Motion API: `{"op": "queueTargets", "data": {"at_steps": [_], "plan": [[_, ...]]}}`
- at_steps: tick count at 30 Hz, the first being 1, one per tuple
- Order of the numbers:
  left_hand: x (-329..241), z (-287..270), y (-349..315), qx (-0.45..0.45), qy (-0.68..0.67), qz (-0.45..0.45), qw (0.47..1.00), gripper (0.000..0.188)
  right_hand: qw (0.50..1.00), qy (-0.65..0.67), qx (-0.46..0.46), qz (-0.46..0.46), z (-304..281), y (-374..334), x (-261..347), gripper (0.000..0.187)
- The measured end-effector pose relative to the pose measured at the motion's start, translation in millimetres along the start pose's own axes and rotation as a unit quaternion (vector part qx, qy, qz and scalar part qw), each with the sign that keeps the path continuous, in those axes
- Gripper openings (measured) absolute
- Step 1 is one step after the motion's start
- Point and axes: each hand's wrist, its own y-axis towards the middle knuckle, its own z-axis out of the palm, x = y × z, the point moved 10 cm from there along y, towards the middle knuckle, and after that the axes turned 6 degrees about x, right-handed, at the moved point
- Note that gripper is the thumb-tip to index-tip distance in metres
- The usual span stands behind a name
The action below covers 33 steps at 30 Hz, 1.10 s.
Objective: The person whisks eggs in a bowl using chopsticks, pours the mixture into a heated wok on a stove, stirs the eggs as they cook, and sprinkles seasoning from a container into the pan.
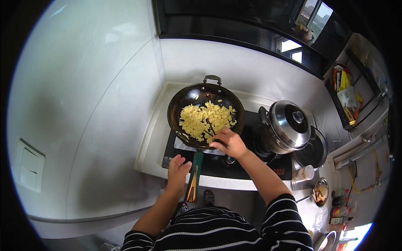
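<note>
My right hand (229, 143) is closed around dark chopsticks (210, 128) over the near right rim of the wok (176, 97). Their tips reach into small yellow pieces (205, 113) that look like scrambled egg, spread across the wok's bottom. A few bits cling higher on its dark wall. Just left of the wok's long green handle (195, 173) is my left hand (179, 171), its fingers apart and nothing in them. Whether that hand touches the handle, I cannot tell.
A lidded steel pot (289, 125) stands on the black cooktop (251, 165), right of the wok. Behind it sits a dark pan (316, 148). A white-capped jar (305, 173) and a bowl of food (321, 193) are farther right. The pale wall (96, 104) rises close on the left.
</note>
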Motion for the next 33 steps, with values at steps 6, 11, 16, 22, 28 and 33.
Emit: {"op": "queueTargets", "data": {"at_steps": [6, 11, 16, 22, 28, 33], "plan": [[-3, -8, 2, -0.011, 0.025, 0.031, 0.999, 0.06, 0.98, -0.108, 0.151, -0.072, -15, -14, 22, 0.06], [-6, 4, 6, 0.004, 0.043, 0.043, 0.998, 0.057, 0.956, -0.214, 0.186, -0.074, 8, -17, 7, 0.056], [4, 13, 11, 0.028, 0.117, 0.052, 0.991, 0.058, 0.976, -0.102, 0.061, -0.181, -8, -9, 36, 0.024], [-1, 5, 10, 0.014, 0.151, 0.074, 0.986, 0.059, 0.989, 0.079, -0.126, 0.02, -77, 34, 26, 0.018], [-28, 25, -1, 0.047, 0.282, 0.165, 0.944, 0.05, 0.978, 0.069, -0.092, 0.172, -36, 43, -46, 0.029], [-71, 62, -21, 0.096, 0.396, 0.365, 0.837, 0.038, 0.981, 0.014, -0.053, 0.186, -52, 42, -30, 0.028]]}}
